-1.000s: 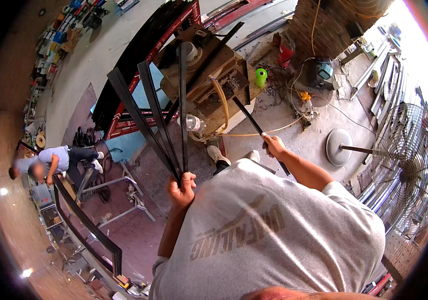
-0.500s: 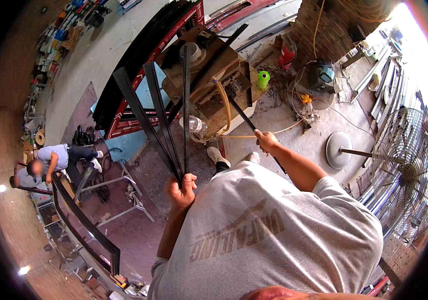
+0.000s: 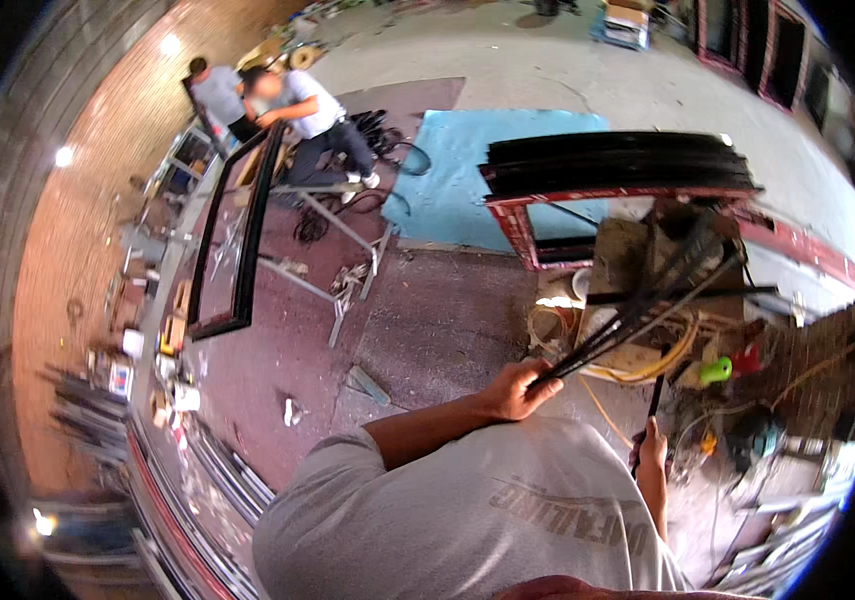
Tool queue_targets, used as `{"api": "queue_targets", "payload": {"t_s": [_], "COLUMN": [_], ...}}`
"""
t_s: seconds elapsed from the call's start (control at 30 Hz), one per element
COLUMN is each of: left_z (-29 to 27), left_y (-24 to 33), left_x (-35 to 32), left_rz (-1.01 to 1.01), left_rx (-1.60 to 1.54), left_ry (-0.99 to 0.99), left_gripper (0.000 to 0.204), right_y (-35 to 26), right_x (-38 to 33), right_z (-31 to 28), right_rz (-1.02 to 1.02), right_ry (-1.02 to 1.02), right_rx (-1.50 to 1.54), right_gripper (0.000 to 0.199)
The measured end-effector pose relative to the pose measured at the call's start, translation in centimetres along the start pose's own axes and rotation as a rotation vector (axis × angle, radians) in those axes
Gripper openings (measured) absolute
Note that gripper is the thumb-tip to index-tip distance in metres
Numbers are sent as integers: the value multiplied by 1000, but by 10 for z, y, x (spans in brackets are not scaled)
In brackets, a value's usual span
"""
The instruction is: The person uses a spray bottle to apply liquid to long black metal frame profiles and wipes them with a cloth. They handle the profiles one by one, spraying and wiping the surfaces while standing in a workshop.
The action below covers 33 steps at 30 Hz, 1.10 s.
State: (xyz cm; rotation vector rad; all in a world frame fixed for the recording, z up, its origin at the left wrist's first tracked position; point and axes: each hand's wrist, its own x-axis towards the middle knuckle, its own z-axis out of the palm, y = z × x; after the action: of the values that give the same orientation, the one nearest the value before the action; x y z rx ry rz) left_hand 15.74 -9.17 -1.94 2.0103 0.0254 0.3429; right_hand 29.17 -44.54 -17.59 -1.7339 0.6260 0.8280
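With my left hand (image 3: 516, 390) clenched around the near ends of the long dark bars (image 3: 638, 310) and my right hand (image 3: 650, 447) gripping a shorter rod (image 3: 653, 400), I judged the bundle, splaying rightward over the cluttered bench (image 3: 628, 250), could slip or snag.

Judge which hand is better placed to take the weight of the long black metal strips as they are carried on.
Left, probably. The left hand is closed around the bundle of black metal strips at its near end, where they fan outward. The right hand grips only one thin dark bar, lower and beside the body.
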Motion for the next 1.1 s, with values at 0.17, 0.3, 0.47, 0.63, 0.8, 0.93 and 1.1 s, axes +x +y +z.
{"api": "queue_targets", "payload": {"t_s": [0.17, 0.3, 0.47, 0.63, 0.8, 0.93, 1.1], "left_z": [-12, -19, -26, -28, -40, -55, -55], "left_y": [10, 17, 0, -21, -26, -23, -40], "left_x": [7, 14, 14, 22, 31, 42, 45], "left_rz": [-44, -23, -64, -16, -41, 36, -15], "left_rx": [-26, -17, -5, -51, -115, -46, -87], "left_ry": [-23, 45, 39, 80, 72, 15, -1], "left_gripper": [18, 18, 17, 20, 20, 16, 20], "right_y": [-8, -10, -28, -37, -39, -35, -37], "right_x": [35, 35, 7, -2, -2, 8, 20], "right_z": [-1, 5, 17, 23, 27, 30, 32], "right_rz": [1, -2, -41, -5, -39, -17, -21], "right_ry": [-31, -44, -18, -12, 5, 16, 34], "right_rx": [42, 76, 92, 52, 9, 29, 10], "right_gripper": [57, 57, 54, 53, 56, 56, 56]}}
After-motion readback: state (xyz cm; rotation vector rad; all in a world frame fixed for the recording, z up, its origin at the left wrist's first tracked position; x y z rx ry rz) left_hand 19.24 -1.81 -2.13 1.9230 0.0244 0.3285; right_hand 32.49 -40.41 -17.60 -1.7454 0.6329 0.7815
